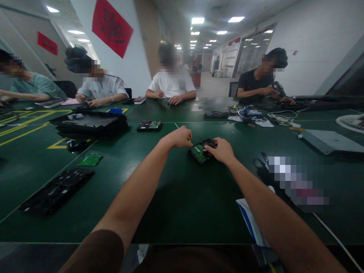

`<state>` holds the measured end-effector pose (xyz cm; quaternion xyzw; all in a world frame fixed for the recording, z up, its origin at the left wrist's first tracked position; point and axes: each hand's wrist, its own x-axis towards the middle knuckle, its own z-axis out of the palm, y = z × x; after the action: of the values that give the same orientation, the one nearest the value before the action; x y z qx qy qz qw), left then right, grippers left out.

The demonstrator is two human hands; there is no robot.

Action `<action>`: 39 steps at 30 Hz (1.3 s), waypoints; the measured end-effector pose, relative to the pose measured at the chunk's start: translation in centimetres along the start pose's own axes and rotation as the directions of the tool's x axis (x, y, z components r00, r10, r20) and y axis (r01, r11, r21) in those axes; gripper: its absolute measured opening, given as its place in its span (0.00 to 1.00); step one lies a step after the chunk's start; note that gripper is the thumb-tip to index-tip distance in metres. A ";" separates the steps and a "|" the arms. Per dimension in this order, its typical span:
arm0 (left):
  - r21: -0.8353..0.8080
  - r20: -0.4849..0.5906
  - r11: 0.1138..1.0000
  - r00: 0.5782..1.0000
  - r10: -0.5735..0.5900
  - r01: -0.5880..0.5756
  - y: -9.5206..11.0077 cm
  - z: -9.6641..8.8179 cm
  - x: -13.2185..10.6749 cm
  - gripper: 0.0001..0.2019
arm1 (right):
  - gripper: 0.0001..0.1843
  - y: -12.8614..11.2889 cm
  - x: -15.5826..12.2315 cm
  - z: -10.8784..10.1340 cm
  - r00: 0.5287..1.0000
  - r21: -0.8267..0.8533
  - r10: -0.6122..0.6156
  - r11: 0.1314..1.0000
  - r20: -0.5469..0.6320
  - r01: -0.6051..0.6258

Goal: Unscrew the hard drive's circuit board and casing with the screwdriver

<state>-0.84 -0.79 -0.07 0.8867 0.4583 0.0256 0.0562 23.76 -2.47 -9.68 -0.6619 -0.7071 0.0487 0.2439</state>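
A hard drive (198,152) lies on the green table in front of me, its green circuit board facing up. My right hand (222,150) grips its right side, with thumb and fingers on the black casing. Just left of the drive, my left hand (181,137) is closed around a screwdriver (176,125). The thin metal shaft points away from me, and a bit of yellow and black handle shows by the fingers near the drive's edge. Further back to the left rests another hard drive (149,126), circuit board up.
To the left are a loose green circuit board (90,159), a long black plastic part (58,189) and stacked black trays (89,123). Cables (250,113) and a grey metal box (331,141) lie to the right, beyond a blurred-out object (295,182). Several people sit across the table.
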 end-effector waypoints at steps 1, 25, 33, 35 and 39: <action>-0.013 -0.018 1.000 1.000 0.002 -0.002 -0.2 0.0 0.0 0.22 | 0.34 0.1 0.0 -0.1 1.000 -0.018 0.010 1.000 -0.003 -0.010; -0.734 -0.469 0.648 0.841 -0.270 -0.202 2.2 -1.1 0.5 0.08 | 0.30 0.6 -1.1 -2.7 0.853 0.227 -0.494 0.862 0.170 0.454; -0.772 -0.420 0.599 0.878 -0.231 -0.212 2.9 0.2 1.2 0.09 | 0.38 1.1 -1.0 -3.1 0.819 0.221 -0.521 0.851 0.238 0.477; -0.780 -0.420 0.592 0.871 -0.254 -0.203 2.9 0.5 1.4 0.09 | 0.37 1.2 -1.0 -2.8 0.826 0.202 -0.515 0.855 0.229 0.477; -0.783 -0.420 0.591 0.865 -0.275 -0.192 2.7 0.9 1.6 0.09 | 0.37 1.3 -1.1 -2.3 0.839 0.167 -0.498 0.866 0.218 0.471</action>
<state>2.40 -1.11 -0.59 0.7138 0.4158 0.4568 0.3302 25.90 -3.95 -8.47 -0.4355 -0.8732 0.1072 0.1908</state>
